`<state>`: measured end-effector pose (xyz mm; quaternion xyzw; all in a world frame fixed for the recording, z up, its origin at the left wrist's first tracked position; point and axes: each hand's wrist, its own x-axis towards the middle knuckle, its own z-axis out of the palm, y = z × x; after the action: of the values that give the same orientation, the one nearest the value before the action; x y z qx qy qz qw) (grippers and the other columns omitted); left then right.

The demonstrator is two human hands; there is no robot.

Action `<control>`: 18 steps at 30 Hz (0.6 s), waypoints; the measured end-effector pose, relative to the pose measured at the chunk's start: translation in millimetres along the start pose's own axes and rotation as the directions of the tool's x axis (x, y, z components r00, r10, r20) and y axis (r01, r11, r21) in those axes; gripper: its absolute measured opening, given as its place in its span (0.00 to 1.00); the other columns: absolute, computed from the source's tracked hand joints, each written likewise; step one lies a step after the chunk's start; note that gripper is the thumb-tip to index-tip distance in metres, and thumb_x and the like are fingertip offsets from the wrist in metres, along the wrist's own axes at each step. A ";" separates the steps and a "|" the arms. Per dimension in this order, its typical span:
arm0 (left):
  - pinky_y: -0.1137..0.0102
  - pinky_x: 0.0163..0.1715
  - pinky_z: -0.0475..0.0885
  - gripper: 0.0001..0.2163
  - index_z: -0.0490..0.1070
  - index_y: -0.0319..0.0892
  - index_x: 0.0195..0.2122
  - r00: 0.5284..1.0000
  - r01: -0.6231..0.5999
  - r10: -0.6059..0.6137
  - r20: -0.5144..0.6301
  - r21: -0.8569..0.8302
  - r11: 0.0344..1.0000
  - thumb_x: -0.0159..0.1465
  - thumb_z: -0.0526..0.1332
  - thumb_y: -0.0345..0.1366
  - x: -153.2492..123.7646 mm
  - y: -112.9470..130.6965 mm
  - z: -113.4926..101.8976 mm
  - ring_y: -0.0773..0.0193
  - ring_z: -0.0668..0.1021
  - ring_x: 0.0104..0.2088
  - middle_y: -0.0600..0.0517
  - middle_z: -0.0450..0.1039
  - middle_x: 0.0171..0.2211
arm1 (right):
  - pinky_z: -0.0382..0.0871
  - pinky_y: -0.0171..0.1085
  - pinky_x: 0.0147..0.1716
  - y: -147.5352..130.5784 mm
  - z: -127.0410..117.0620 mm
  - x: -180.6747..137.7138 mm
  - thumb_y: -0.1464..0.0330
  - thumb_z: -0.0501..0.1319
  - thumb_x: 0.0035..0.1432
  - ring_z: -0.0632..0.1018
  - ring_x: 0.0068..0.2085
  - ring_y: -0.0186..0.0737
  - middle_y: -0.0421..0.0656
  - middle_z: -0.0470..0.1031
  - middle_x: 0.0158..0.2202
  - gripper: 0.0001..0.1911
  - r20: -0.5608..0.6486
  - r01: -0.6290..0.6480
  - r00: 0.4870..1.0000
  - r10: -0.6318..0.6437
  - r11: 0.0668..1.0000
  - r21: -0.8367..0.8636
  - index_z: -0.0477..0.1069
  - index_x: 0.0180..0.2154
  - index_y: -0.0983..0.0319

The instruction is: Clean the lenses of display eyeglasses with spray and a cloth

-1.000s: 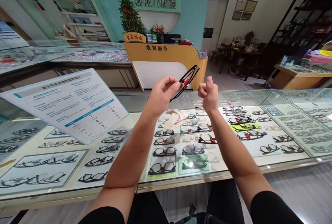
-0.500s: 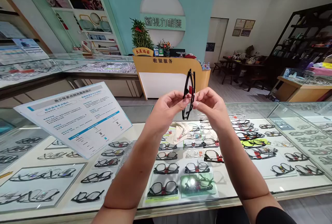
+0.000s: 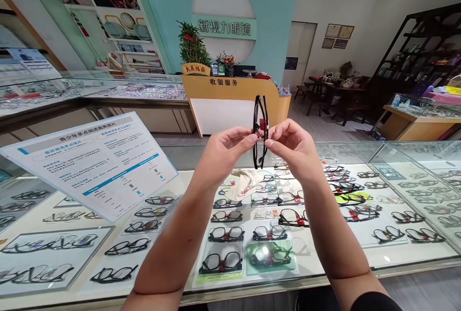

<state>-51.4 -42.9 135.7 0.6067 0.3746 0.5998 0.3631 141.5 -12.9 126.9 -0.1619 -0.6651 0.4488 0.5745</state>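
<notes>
Holding black glasses (image 3: 255,123) upright and edge-on above the counter (image 3: 259,286), pinched near mid-height by thumb and fingertips of left hand (image 3: 228,150) and right hand (image 3: 296,150) alike, nearly closed on the slim frame with loosely curled spare fingers; gripping from opposite sides, presumably for steadiness and an unhidden red tag (image 3: 262,123). Reaching forward over display glasses (image 3: 221,265) with both forearms (image 3: 187,224) angled inward, thumbs foremost.

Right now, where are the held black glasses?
In the head view, the black glasses are just right of centre, on end between the left hand and the right hand.
</notes>
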 end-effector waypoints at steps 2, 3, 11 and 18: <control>0.62 0.48 0.84 0.17 0.86 0.46 0.39 1.000 -0.004 0.005 -0.016 0.018 1.000 0.59 0.79 0.54 -0.4 1.8 0.6 0.53 0.87 0.47 0.46 0.88 0.42 | 0.74 0.42 0.46 -1.7 -0.8 -0.7 0.61 0.75 0.63 0.77 0.42 0.39 0.39 0.78 0.39 0.14 0.002 0.008 1.000 -0.008 0.999 -0.035 0.70 0.37 0.56; 0.62 0.47 0.84 0.17 0.86 0.46 0.39 1.000 -0.006 0.006 -0.026 0.029 1.000 0.59 0.79 0.53 -0.6 2.8 1.0 0.53 0.86 0.46 0.46 0.88 0.42 | 0.73 0.42 0.45 -2.5 -0.8 -1.1 0.61 0.75 0.64 0.77 0.41 0.39 0.39 0.78 0.39 0.14 0.002 0.012 1.000 -0.012 0.998 -0.056 0.70 0.37 0.56; 0.59 0.53 0.83 0.14 0.85 0.45 0.39 0.996 -0.032 0.038 -0.081 0.075 0.997 0.61 0.77 0.50 -1.0 4.8 0.6 0.52 0.86 0.50 0.45 0.89 0.44 | 0.69 0.41 0.40 -7.8 -1.4 -1.8 0.64 0.74 0.63 0.75 0.38 0.37 0.39 0.78 0.38 0.13 -0.077 0.033 0.996 -0.045 0.987 -0.154 0.71 0.36 0.56; 0.57 0.58 0.82 0.14 0.83 0.46 0.38 0.995 -0.038 0.045 -0.092 0.071 0.997 0.62 0.77 0.50 0.2 2.4 -1.2 0.52 0.87 0.51 0.46 0.88 0.42 | 0.67 0.42 0.37 -11.8 -3.4 -1.2 0.65 0.73 0.62 0.75 0.36 0.37 0.39 0.80 0.38 0.12 -0.152 0.033 0.986 -0.066 0.977 -0.210 0.71 0.35 0.56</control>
<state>-52.6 -43.9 137.9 0.5978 0.3992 0.6217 0.3112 148.4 -18.7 135.2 -0.2395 -0.6643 0.3484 0.6164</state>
